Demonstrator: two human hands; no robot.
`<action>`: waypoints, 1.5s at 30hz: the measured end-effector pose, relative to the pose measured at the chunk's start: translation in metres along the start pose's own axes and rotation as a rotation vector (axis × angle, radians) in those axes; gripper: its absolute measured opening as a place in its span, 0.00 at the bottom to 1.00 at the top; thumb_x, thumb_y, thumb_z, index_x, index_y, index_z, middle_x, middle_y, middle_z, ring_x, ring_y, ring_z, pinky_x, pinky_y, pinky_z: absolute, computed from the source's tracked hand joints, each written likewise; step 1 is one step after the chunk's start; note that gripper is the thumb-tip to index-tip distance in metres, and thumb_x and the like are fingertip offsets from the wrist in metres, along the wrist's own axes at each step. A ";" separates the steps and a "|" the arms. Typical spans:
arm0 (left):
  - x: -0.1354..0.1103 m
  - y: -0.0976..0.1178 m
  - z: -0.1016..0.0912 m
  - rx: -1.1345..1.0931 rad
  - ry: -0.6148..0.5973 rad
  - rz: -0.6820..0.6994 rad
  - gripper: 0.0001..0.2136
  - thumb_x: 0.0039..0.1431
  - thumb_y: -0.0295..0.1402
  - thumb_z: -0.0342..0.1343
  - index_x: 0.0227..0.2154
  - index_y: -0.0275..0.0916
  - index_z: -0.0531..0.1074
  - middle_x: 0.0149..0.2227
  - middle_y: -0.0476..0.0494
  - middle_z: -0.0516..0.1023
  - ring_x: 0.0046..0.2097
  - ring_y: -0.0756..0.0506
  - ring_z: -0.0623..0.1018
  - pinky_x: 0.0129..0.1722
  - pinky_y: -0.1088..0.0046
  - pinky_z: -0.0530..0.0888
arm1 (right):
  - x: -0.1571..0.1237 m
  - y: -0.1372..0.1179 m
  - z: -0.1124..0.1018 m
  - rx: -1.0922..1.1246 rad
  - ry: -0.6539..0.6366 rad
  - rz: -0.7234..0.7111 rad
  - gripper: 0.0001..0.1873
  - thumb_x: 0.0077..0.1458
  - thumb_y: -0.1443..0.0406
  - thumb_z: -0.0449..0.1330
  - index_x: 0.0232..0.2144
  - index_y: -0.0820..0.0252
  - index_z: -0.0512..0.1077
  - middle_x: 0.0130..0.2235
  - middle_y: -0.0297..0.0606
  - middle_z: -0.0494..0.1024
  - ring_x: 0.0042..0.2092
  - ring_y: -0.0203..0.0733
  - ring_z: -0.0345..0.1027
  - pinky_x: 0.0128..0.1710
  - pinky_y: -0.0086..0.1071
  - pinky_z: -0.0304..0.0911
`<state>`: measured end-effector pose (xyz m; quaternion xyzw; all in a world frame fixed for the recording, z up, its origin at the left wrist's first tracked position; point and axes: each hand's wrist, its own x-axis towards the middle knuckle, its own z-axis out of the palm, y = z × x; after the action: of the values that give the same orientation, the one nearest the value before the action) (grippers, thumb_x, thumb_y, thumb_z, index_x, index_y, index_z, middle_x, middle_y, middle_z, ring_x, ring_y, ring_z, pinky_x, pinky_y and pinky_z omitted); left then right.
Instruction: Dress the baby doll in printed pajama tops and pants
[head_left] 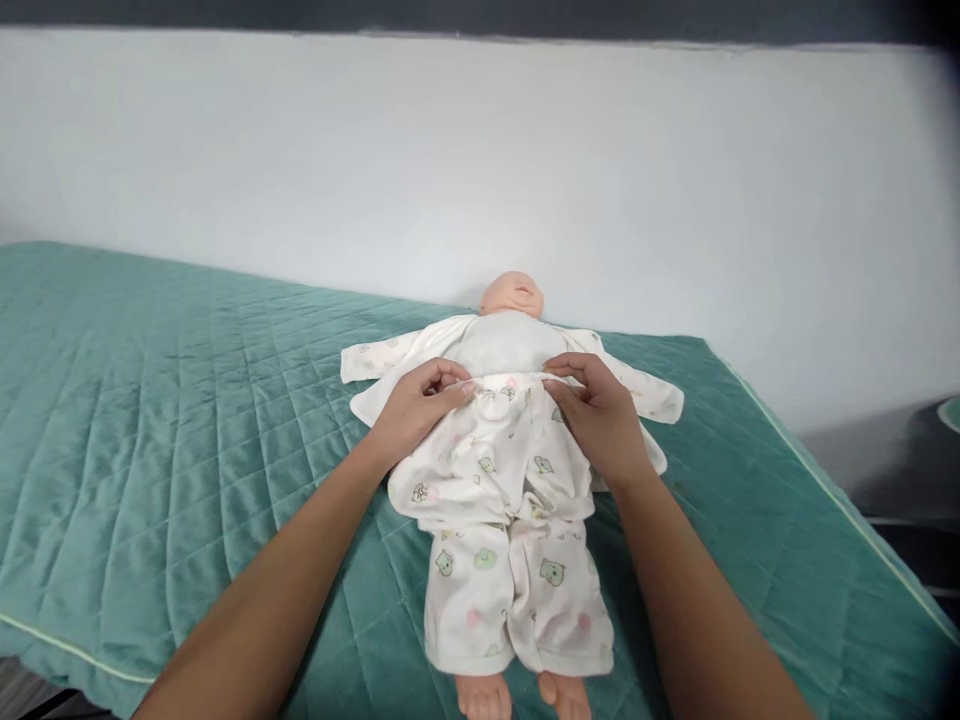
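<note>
A baby doll [512,294] lies on its back, its head toward the wall and its bare feet toward me. It wears white baby pants [487,470] printed with small green animals. My left hand [424,400] pinches the waistband on the left side, and my right hand [596,405] pinches it on the right. The waistband lies across the doll's pale torso [504,343]. A matching white top [382,358] is spread open under the doll, with its sleeves out to both sides.
A green quilted cover [187,430] with a light piped edge lies beneath everything. Behind it rises a white wall [450,150] with a dark band along the top. Part of a round pale object [951,413] shows at the far right.
</note>
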<state>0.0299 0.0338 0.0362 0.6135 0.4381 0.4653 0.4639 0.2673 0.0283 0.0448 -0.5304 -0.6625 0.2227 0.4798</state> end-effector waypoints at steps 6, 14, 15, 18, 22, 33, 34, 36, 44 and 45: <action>-0.001 0.004 0.006 0.234 0.059 0.109 0.10 0.56 0.42 0.62 0.34 0.40 0.79 0.35 0.48 0.79 0.37 0.46 0.73 0.39 0.70 0.67 | -0.002 -0.004 0.000 0.011 0.014 0.034 0.09 0.58 0.61 0.60 0.43 0.51 0.74 0.45 0.37 0.76 0.38 0.41 0.69 0.36 0.35 0.64; 0.024 -0.028 -0.011 -0.033 0.339 -0.005 0.12 0.54 0.42 0.64 0.32 0.37 0.77 0.30 0.50 0.76 0.34 0.48 0.71 0.38 0.72 0.67 | 0.004 0.008 -0.014 0.353 -0.088 0.233 0.13 0.48 0.59 0.71 0.37 0.54 0.76 0.39 0.35 0.78 0.36 0.38 0.69 0.34 0.32 0.64; 0.025 -0.030 -0.012 -0.056 0.312 -0.039 0.13 0.53 0.42 0.64 0.33 0.37 0.78 0.30 0.49 0.76 0.34 0.48 0.71 0.38 0.72 0.67 | 0.005 0.010 -0.016 0.396 -0.101 0.258 0.15 0.47 0.59 0.72 0.37 0.54 0.76 0.38 0.34 0.78 0.34 0.37 0.69 0.33 0.32 0.64; 0.024 -0.033 -0.014 -0.102 0.164 -0.105 0.15 0.53 0.45 0.64 0.33 0.37 0.77 0.30 0.49 0.75 0.33 0.49 0.71 0.35 0.73 0.67 | 0.005 0.014 -0.023 0.472 -0.111 0.330 0.18 0.43 0.59 0.74 0.36 0.54 0.75 0.33 0.32 0.77 0.30 0.36 0.68 0.30 0.31 0.63; 0.021 -0.027 -0.017 -0.014 -0.012 -0.096 0.16 0.56 0.47 0.61 0.29 0.37 0.73 0.27 0.51 0.70 0.30 0.51 0.67 0.30 0.75 0.62 | 0.004 0.016 -0.028 0.530 -0.096 0.404 0.20 0.39 0.60 0.75 0.35 0.54 0.75 0.27 0.27 0.73 0.27 0.34 0.65 0.27 0.30 0.61; 0.020 -0.024 -0.031 -0.117 -0.291 -0.228 0.17 0.56 0.49 0.60 0.34 0.38 0.72 0.28 0.51 0.68 0.27 0.52 0.65 0.27 0.76 0.62 | 0.005 0.027 -0.027 0.654 -0.114 0.553 0.21 0.38 0.59 0.76 0.36 0.53 0.74 0.28 0.28 0.76 0.27 0.36 0.68 0.28 0.31 0.64; 0.020 -0.023 -0.033 -0.124 -0.315 -0.231 0.17 0.56 0.48 0.61 0.35 0.38 0.73 0.29 0.50 0.69 0.28 0.52 0.66 0.28 0.77 0.63 | 0.004 0.027 -0.030 0.644 -0.140 0.555 0.20 0.40 0.59 0.75 0.36 0.53 0.75 0.28 0.28 0.76 0.27 0.35 0.68 0.28 0.30 0.63; 0.019 -0.021 -0.037 -0.120 -0.355 -0.225 0.15 0.55 0.46 0.61 0.36 0.38 0.73 0.31 0.49 0.71 0.30 0.52 0.68 0.30 0.76 0.65 | 0.002 0.027 -0.039 0.603 -0.203 0.558 0.18 0.43 0.58 0.74 0.38 0.54 0.76 0.28 0.28 0.75 0.27 0.34 0.67 0.28 0.29 0.62; 0.018 -0.017 -0.033 0.019 -0.342 -0.220 0.09 0.55 0.36 0.59 0.36 0.41 0.68 0.27 0.54 0.70 0.26 0.52 0.68 0.26 0.77 0.61 | -0.007 0.012 -0.061 0.316 -0.546 0.418 0.12 0.48 0.61 0.70 0.34 0.58 0.75 0.34 0.34 0.77 0.37 0.39 0.69 0.36 0.32 0.64; 0.019 -0.019 -0.031 0.052 -0.313 -0.208 0.08 0.55 0.36 0.58 0.35 0.41 0.68 0.27 0.54 0.70 0.26 0.52 0.67 0.26 0.77 0.61 | -0.007 0.010 -0.061 0.296 -0.577 0.408 0.12 0.48 0.62 0.70 0.35 0.58 0.75 0.35 0.34 0.77 0.37 0.40 0.69 0.36 0.32 0.64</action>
<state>0.0012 0.0608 0.0253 0.6416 0.4334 0.3021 0.5562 0.3254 0.0117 0.0610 -0.4918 -0.6120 0.5470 0.2906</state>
